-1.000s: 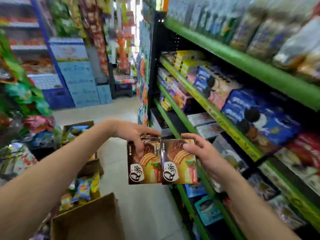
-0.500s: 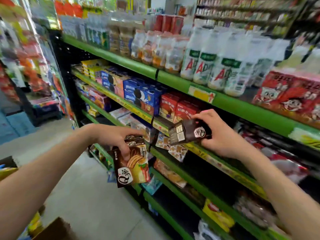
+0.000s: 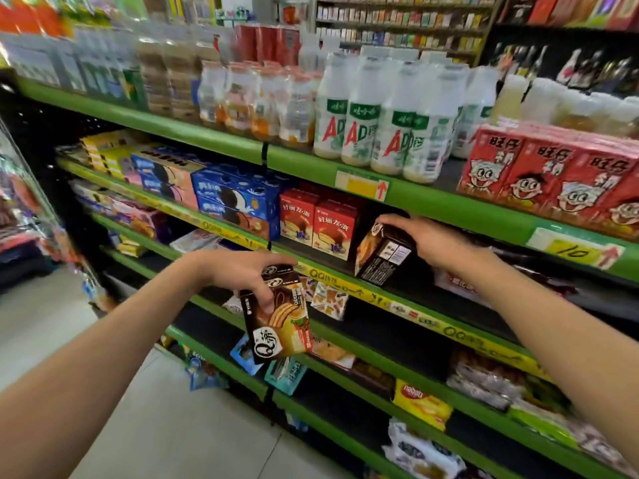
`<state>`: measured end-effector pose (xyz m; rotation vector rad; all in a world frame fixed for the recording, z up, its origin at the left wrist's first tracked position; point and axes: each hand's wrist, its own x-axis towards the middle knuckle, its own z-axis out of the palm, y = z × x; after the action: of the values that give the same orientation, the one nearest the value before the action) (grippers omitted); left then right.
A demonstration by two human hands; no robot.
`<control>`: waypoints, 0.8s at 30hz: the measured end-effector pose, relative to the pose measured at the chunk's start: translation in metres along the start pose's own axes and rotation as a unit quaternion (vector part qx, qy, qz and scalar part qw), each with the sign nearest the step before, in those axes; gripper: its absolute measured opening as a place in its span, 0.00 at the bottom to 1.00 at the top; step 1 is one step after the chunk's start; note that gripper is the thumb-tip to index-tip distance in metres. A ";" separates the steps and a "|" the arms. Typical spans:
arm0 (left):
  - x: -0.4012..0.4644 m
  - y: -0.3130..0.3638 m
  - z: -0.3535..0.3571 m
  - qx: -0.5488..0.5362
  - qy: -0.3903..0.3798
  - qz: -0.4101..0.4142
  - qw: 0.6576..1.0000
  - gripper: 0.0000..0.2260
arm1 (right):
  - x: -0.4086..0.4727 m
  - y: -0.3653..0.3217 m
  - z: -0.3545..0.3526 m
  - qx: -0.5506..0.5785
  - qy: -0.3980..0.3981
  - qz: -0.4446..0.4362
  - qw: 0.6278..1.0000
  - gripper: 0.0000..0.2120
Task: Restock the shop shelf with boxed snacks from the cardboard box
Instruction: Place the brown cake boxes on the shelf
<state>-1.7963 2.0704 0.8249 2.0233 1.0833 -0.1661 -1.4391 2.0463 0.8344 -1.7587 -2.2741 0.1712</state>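
Right hand [image 3: 434, 243] grips top of brown snack box [image 3: 382, 252], tilted, long axis near upright, on second shelf [image 3: 408, 307] just right of red pie boxes [image 3: 318, 223]. Left hand [image 3: 242, 274] clamps stacked brown boxes [image 3: 280, 319] nearer, lower-left of gap. Right hand nearer slot.

The green-edged shelf [image 3: 221, 233] carried yellow boxes [image 3: 100, 150] at its far left, then blue cookie boxes [image 3: 235, 202], two upright red boxes [image 3: 318, 224], and to their right a dark brown box [image 3: 380, 252] standing tilted.
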 end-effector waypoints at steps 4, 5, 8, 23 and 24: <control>0.024 0.006 -0.009 0.036 -0.009 0.022 0.999 0.48 | 0.011 0.005 0.001 -0.006 -0.047 0.078 0.996 0.43; 0.029 0.007 -0.009 0.049 -0.013 0.028 0.998 0.48 | 0.011 0.006 0.002 -0.013 -0.052 0.081 0.995 0.45; 0.046 0.009 -0.004 0.079 -0.036 0.045 0.995 0.48 | 0.011 0.011 0.005 0.071 -0.035 0.115 0.990 0.41; 0.082 0.009 -0.011 0.126 -0.047 0.060 0.989 0.49 | 0.028 -0.016 0.029 0.100 0.044 0.210 0.972 0.34; 0.083 0.010 -0.012 0.127 -0.045 0.061 0.989 0.49 | 0.026 -0.012 0.026 0.092 0.039 0.200 0.975 0.34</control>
<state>-1.7403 2.1288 0.8005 2.2785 0.9159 -0.3437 -1.4631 2.0702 0.8158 -2.0580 -1.7641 0.3697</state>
